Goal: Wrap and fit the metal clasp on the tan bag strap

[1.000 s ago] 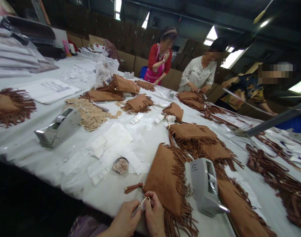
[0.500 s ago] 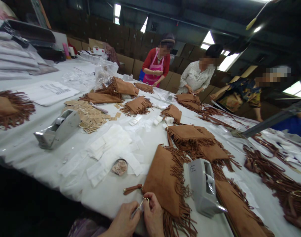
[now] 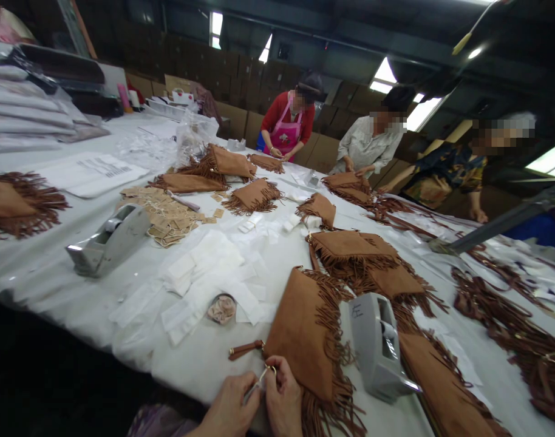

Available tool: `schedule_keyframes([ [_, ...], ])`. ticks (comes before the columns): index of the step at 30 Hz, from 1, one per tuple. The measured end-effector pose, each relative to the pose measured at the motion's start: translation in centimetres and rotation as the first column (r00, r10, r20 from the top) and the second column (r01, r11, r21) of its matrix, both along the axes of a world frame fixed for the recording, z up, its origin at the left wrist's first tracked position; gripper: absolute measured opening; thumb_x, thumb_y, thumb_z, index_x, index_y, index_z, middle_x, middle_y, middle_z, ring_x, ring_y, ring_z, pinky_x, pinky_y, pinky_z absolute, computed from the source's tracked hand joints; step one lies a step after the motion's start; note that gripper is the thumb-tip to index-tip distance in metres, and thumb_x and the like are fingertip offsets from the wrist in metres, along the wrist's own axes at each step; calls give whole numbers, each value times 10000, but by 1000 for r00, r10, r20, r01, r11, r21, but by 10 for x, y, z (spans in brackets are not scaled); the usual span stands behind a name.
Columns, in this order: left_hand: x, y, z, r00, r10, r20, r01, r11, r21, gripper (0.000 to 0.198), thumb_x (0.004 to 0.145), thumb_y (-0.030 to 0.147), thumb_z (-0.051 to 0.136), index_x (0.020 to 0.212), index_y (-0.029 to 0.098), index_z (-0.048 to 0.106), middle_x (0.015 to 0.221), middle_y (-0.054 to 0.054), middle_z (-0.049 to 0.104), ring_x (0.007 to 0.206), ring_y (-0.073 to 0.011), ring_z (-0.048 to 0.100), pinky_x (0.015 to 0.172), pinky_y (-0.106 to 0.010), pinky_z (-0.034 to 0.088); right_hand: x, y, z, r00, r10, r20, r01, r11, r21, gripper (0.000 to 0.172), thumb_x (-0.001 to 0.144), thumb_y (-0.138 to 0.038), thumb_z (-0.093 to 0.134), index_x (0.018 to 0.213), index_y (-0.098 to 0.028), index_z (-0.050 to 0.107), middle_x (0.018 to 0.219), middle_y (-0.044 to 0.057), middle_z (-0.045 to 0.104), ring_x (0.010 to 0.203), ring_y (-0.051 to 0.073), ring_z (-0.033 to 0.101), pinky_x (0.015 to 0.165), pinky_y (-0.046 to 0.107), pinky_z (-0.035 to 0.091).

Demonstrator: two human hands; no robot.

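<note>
At the table's near edge my left hand pinches a thin whitish strip, whose kind I cannot make out. Close beside it, the thumb and fingers of my right hand are closed on a gold-coloured metal ring. The strip meets the ring between my fingertips. A brown fringed bag lies flat right by my right hand, its fringe toward the right. From its left side sticks out a brown zipper pull. Whether the ring joins the bag is hidden by my fingers.
A grey tape dispenser stands right of the bag, another tape dispenser at left. White paper strips, a small round tin and brown tags lie ahead. More fringed bags lie beyond. Several people work across the table.
My hands stay nearly in place; more of the whitish strip shows at the ring. Across the table, the co-workers' arms and heads have shifted slightly.
</note>
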State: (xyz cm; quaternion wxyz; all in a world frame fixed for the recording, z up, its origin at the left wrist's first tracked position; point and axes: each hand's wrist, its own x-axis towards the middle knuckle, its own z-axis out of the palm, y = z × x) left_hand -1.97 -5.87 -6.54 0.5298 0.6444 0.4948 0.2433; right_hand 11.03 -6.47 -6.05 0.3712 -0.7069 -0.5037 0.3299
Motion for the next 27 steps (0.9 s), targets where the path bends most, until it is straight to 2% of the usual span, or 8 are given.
schedule_keyframes([
  [9,0,0,5,1000,-13,-8,13,1000,-4,324,882,374,358,682,173,516,562,1,521,549,-136,477,508,-232,304,1,1,-3,1000,3,-23,-4,1000,-26,187,752,-270,441,851,-189,578,647,-7,601,612,179,560,598,258,404],
  [15,2,2,2,999,-18,-33,18,1000,23,320,878,364,353,666,172,496,619,-19,565,620,-148,516,576,-241,348,1,1,-2,999,-3,-41,2,1000,-20,179,742,-272,450,832,-190,581,667,-1,611,625,174,560,581,253,404],
  [18,3,2,2,1000,-1,-29,1,1000,19,347,873,408,356,656,171,486,607,-19,556,599,-146,523,558,-239,362,1,0,-2,995,-13,-94,13,1000,-7,178,739,-299,475,822,-191,590,660,-5,607,617,165,558,557,243,409],
  [21,2,0,6,1000,12,27,-10,997,-80,394,863,497,342,688,175,484,559,14,509,461,-120,491,432,-219,335,1,1,-2,977,-46,-210,44,999,-16,213,750,-362,484,807,-191,597,573,-26,562,524,143,522,485,229,393],
  [24,-1,0,8,993,15,115,7,982,-190,428,841,564,346,737,175,492,503,48,469,352,-99,436,347,-203,296,4,2,-2,910,-131,-394,97,990,-104,314,771,-460,467,876,-187,582,421,-86,425,343,98,372,352,200,287],
  [27,-4,3,7,982,19,188,39,953,-302,436,806,601,381,761,176,471,489,53,494,308,-88,411,305,-190,272,5,1,0,824,-239,-513,198,971,-134,420,753,-545,491,963,-184,540,469,-83,484,289,63,326,296,174,221],
])
